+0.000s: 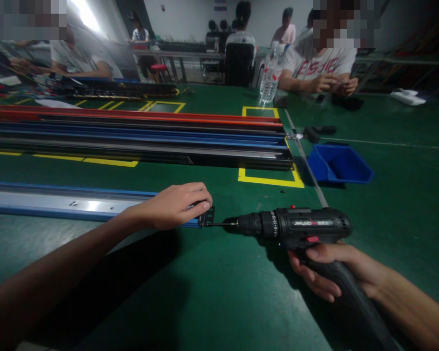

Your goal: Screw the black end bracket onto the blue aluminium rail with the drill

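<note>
A black cordless drill [303,224] is gripped by my right hand [332,273], its long thin bit [219,224] pointing left. The bit's tip meets a small black end bracket [208,214] at the right end of a blue and silver metal rail [91,204]. My left hand [183,204] lies over that end, its fingers closed around the rail's end and bracket. Any screw at the bit's tip is too small to make out. The rail lies flat on the green table [227,292].
Behind lies a bundle of long orange, blue and black rails [149,136]. A blue bin [338,165] stands right of it, near a metal strip [310,170] on the table. Plastic bottles [269,75] stand farther back. Other people sit across the table, one with both hands [332,85] raised together.
</note>
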`<act>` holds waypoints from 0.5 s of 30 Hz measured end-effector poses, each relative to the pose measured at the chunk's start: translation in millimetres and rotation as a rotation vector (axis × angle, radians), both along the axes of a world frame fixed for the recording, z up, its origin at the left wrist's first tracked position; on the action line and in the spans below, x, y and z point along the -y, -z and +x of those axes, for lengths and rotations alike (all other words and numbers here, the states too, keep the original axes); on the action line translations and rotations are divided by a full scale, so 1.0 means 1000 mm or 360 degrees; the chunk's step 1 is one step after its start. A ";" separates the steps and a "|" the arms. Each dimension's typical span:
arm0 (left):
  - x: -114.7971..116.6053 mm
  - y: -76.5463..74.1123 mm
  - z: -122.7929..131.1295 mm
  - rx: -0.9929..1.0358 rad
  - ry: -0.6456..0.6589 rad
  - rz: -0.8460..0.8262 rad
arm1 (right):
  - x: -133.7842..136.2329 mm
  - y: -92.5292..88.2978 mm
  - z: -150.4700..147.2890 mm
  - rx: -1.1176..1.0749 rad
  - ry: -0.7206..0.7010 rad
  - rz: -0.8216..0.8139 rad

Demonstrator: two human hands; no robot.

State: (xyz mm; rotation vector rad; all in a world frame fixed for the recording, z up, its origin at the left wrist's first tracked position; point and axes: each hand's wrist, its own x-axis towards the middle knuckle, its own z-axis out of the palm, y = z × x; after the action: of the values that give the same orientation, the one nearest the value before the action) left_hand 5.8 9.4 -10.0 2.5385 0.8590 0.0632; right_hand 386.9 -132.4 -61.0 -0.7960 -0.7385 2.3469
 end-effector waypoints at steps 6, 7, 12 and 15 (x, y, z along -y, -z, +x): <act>0.000 0.001 0.000 -0.0003 0.0003 0.0031 | 0.002 -0.001 -0.001 0.0018 0.0016 0.0008; 0.000 0.001 0.000 -0.0003 0.0002 0.0031 | 0.002 -0.002 -0.001 0.0019 0.0020 0.0008; 0.000 0.001 0.001 0.0000 -0.0003 0.0020 | 0.002 -0.002 0.000 0.0016 0.0010 0.0009; 0.000 0.001 0.001 0.0002 -0.0003 0.0021 | 0.002 -0.002 -0.001 0.0038 0.0010 0.0017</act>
State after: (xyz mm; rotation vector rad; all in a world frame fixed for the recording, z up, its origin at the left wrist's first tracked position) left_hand 6.6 9.4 -10.7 2.5496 0.8628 0.0712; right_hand 385.9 -133.9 -58.7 -0.8222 -0.7567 2.3300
